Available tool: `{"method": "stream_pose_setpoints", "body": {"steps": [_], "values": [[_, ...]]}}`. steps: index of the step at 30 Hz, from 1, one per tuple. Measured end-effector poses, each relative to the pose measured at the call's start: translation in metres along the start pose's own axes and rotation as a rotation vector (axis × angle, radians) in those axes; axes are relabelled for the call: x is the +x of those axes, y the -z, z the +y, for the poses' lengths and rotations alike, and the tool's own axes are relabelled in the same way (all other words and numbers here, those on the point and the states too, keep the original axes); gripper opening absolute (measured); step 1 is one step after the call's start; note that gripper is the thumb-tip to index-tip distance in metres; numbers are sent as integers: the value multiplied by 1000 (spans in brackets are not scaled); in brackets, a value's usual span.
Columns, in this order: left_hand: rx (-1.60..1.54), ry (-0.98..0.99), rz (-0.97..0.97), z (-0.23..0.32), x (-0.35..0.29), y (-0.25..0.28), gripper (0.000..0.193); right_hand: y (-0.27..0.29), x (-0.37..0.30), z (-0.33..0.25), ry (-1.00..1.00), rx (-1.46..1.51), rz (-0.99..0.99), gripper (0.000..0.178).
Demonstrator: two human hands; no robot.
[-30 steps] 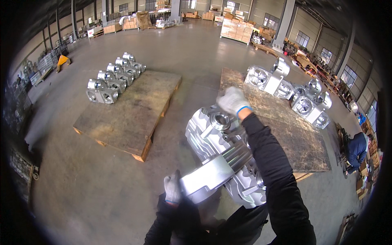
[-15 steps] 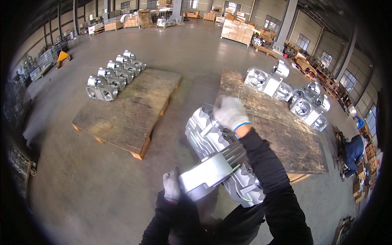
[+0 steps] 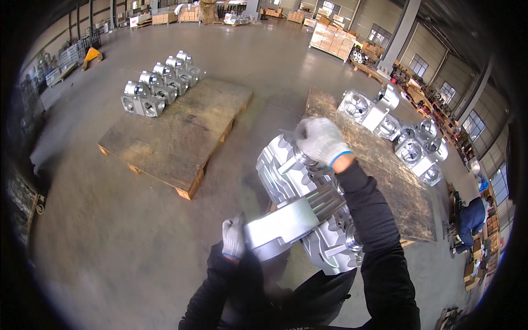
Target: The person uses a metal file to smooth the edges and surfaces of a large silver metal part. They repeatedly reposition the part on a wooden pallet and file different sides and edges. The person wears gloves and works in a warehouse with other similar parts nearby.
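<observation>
Grey floor (image 3: 137, 236) carries two wooden pallets; smaller silver castings (image 3: 162, 82) stand in a row along the far-left side of the left pallet (image 3: 176, 137), and similar parts (image 3: 366, 113) rest on the right pallet (image 3: 404, 203). Large silver casting (image 3: 283, 223) is located in front of the person's body, between both hands. Right hand (image 3: 322, 142) is curled closed over the round collar at its upper end. Left hand (image 3: 233, 237) contacts the lower-left block end; its fingers are partly hidden, so its grip cannot be determined.
</observation>
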State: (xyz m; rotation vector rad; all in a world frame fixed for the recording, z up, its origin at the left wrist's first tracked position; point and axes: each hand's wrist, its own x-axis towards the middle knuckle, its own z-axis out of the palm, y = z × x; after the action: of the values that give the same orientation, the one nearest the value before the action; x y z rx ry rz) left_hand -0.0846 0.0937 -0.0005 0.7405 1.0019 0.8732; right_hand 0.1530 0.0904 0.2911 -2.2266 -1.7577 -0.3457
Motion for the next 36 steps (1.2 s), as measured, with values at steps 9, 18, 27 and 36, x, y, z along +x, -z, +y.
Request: {"method": "stream_pose_setpoints", "body": {"steps": [9, 18, 27, 36], "values": [[-10, -4, -35, 1, 2, 0, 36, 5, -5, -17, -8, -120, -21, 18], [-11, -15, -30, 5, -3, -2, 35, 5, 3, -14, -201, -24, -89, 25], [-52, -47, 8, -9, 6, -2, 34, -9, -3, -7, -135, -68, 4, 25], [-8, 11, -14, 5, -3, -6, 38, 8, 2, -7, -32, -59, -182, 23]]}}
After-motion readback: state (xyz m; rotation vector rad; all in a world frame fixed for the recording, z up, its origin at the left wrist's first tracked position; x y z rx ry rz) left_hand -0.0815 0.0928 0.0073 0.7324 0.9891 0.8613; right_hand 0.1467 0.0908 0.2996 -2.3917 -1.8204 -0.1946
